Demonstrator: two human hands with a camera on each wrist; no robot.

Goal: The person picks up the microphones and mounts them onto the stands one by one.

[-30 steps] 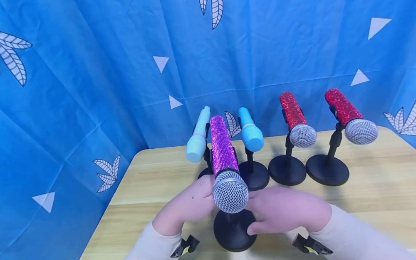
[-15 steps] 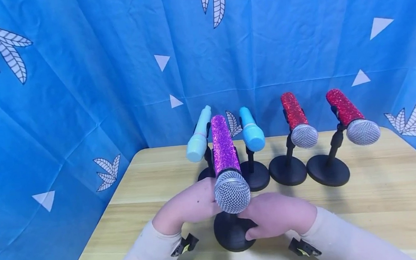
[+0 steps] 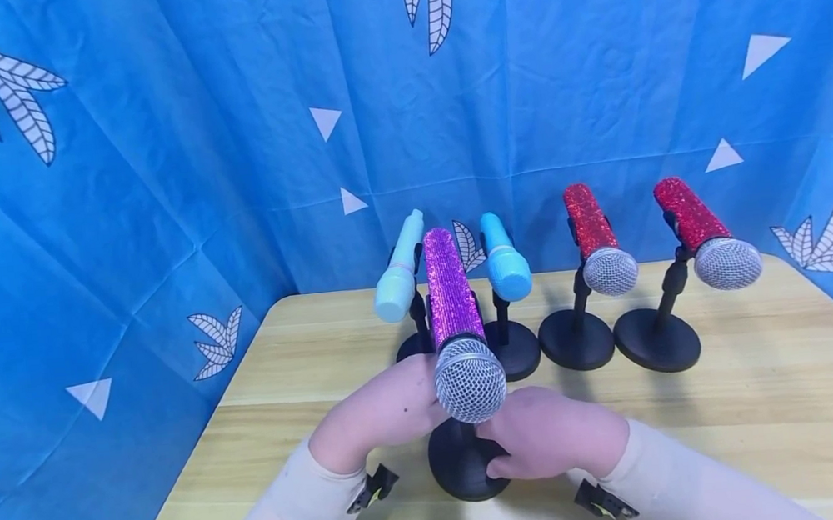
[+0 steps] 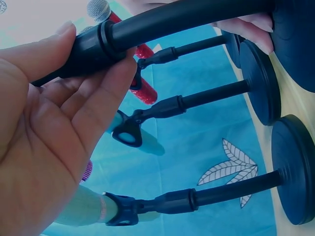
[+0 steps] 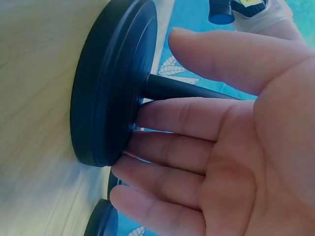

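Note:
A purple glitter microphone [image 3: 451, 290] with a silver mesh head sits tilted on a black desk stand, nearest to the person. Thumb and fingers of my left hand [image 3: 400, 400] hold the collar of that microphone stand [image 4: 106, 42], as the left wrist view shows. My right hand [image 3: 549, 431] lies beside the stand's round base [image 5: 115, 83], its fingers nearly straight, fingertips at the base and the thumb apart. Where the left fingers close round the post is hidden behind the microphone head in the head view.
Behind stand a mint microphone [image 3: 397, 274], a blue microphone [image 3: 506, 264] and two red glitter microphones [image 3: 592, 226], all on black stands. They stand in a row on the wooden table [image 3: 268, 442]. A blue patterned curtain [image 3: 579, 68] hangs around the table.
My right hand has shifted left, further in along the base. The purple microphone's head has swung slightly right, while its base stays nearly in place. The left hand keeps its hold.

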